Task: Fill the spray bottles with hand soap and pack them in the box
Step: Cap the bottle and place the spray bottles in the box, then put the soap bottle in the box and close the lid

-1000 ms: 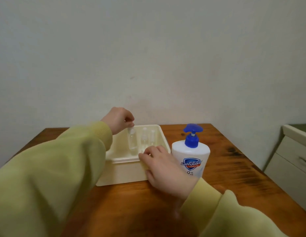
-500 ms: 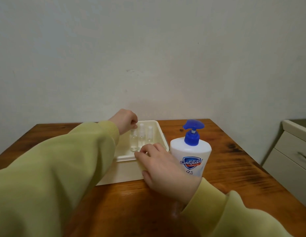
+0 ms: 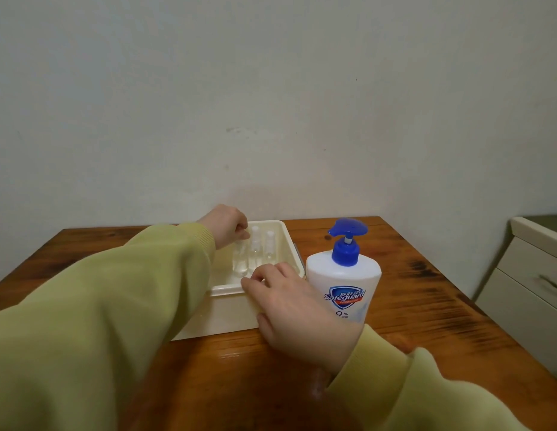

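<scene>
Okay, clear spray bottle (image 3: 240,263) stands upright inside the box (image 3: 228,317), left hand (image 3: 226,225) fingers curled, pinching its top. Two more small bottles (image 3: 269,244) behind it (also inside the box). Right hand (image 3: 291,304) rests on the box's near rim, fingers relaxed. Soap pump bottle (image 3: 344,283) just right of the box, on the surface (image 3: 426,309).

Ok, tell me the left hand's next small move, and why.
Probably release and withdraw: the left hand pinches the top of a clear spray bottle that looks upright and seated in the box, beside two other bottles, while the right hand rests on the box's near rim.
</scene>
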{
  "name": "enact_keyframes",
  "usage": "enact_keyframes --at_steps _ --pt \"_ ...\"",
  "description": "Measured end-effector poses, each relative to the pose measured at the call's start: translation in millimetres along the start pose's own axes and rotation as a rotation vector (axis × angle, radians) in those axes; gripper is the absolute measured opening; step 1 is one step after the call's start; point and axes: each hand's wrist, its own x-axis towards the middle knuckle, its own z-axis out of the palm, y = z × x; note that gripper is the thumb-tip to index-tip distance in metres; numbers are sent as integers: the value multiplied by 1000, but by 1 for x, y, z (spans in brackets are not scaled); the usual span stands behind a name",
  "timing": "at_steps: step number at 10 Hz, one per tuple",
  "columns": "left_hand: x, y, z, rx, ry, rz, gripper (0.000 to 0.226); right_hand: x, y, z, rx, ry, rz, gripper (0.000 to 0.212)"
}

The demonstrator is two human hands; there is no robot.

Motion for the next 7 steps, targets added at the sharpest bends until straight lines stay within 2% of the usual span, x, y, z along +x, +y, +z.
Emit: enact_keyframes --at_steps 3,6,7 --pt "-12 5 -21 -14 19 -15 38 -1 0 1 -7 19 -8 51" --pt "-76 36 -38 -288 273 60 20 -4 -1 1 13 47 -3 48" --pt "-96 47 -34 -376 298 46 18 -16 1 -6 145 61 1 47"
